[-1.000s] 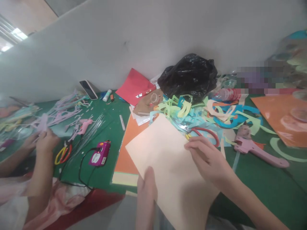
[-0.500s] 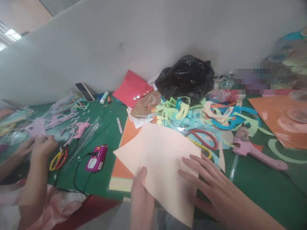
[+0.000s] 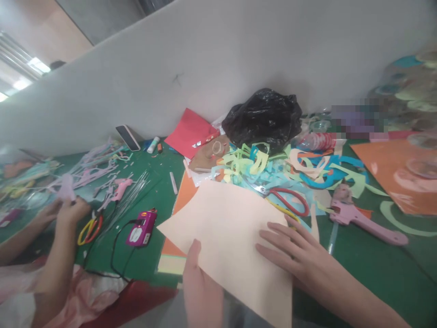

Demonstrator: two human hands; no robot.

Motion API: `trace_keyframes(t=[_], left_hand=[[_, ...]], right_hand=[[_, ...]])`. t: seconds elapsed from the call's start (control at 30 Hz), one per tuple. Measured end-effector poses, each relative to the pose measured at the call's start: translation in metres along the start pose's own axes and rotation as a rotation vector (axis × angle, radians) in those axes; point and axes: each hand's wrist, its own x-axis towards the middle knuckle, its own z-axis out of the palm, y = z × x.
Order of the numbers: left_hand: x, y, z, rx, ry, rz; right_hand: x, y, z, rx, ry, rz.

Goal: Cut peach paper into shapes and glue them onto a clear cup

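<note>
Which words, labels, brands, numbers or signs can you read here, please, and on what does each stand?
None can be read.
Purple box: pale oval label and small markings, too blurred.
Purple item at the left edge: pale patch, too blurred.
White tube: any print is too small.
Pale sheet: no writing shows.

With the sheet (image 3: 232,228) gripped: box (image 3: 142,228), left; glue gun (image 3: 362,219), right; scissors (image 3: 271,192), just beyond; bag (image 3: 261,119), farther beyond, behind scraps (image 3: 261,161).
</note>
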Motion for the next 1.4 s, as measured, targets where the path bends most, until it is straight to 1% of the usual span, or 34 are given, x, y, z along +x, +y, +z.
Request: trace_keyframes(t=[0.1,0.17,0.2,0.27,0.37,0.43,0.5,0.6,0.67,0.73,0.77,0.8,0.83,0.9,0.97,1.03,1.07,1.13,1.2,1.3,1.4], left_hand=[[-0.005,-0.004,0.002,0.022,0.106,0.188],[-0.006,-0.008,0.001,0.014,0.111,0.309],[-0.006,-0.010,0.000,0.003,0.099,0.345],[-0.005,-0.013,0.000,-0.014,0.055,0.367],[-0.005,-0.016,0.000,0.008,-0.070,0.327],[-0.006,-0.016,-0.001,0.017,-0.126,0.283],[-0.008,-0.015,-0.004,0.004,-0.116,0.255],[-0.011,-0.012,-0.010,-0.044,-0.061,0.323],[-0.011,-0.011,-0.011,-0.064,-0.059,0.363],[-0.007,-0.012,-0.011,-0.083,-0.077,0.371],[-0.005,-0.013,-0.011,-0.097,-0.081,0.371],[-0.002,-0.015,-0.011,-0.116,-0.079,0.370],[0.000,-0.017,-0.011,-0.138,-0.075,0.368],[0.004,-0.022,-0.010,-0.162,-0.080,0.347],[0.005,-0.026,-0.007,-0.133,-0.123,0.318],[0.006,-0.031,-0.004,-0.064,-0.156,0.304],[0.006,-0.034,-0.002,-0.025,-0.151,0.297],[0.007,-0.039,0.002,0.041,-0.135,0.295],[0.009,-0.043,0.003,0.106,-0.138,0.306],[0.017,-0.050,0.002,0.181,-0.124,0.330],[0.027,-0.055,0.000,0.212,-0.102,0.316]], right_hand=[[0.004,0.002,-0.001,0.203,0.071,0.035],[0.007,0.001,0.001,0.325,0.126,0.100],[0.008,0.001,0.002,0.360,0.129,0.130],[0.009,0.000,0.006,0.334,0.126,0.137],[0.009,-0.003,0.009,0.115,0.088,0.029],[0.006,-0.005,0.011,-0.021,0.057,-0.042],[0.002,-0.008,0.013,-0.086,0.008,-0.077],[-0.002,-0.009,0.020,-0.097,-0.024,-0.096],[-0.003,-0.009,0.024,-0.055,0.003,-0.088],[-0.001,-0.009,0.025,0.053,0.044,-0.054],[0.001,-0.010,0.024,0.126,0.052,-0.005],[0.003,-0.010,0.021,0.207,0.039,0.075],[0.007,-0.011,0.018,0.282,0.017,0.182],[0.014,-0.013,0.012,0.393,-0.032,0.442],[0.020,-0.013,0.008,0.474,-0.034,0.659],[0.024,-0.009,0.009,0.529,0.005,0.785],[0.026,-0.005,0.012,0.533,0.027,0.822],[0.027,0.003,0.020,0.450,0.065,0.821],[0.028,0.011,0.028,0.278,0.092,0.730],[0.030,0.016,0.038,0.051,0.068,0.595],[0.033,0.012,0.042,-0.056,0.034,0.562]])
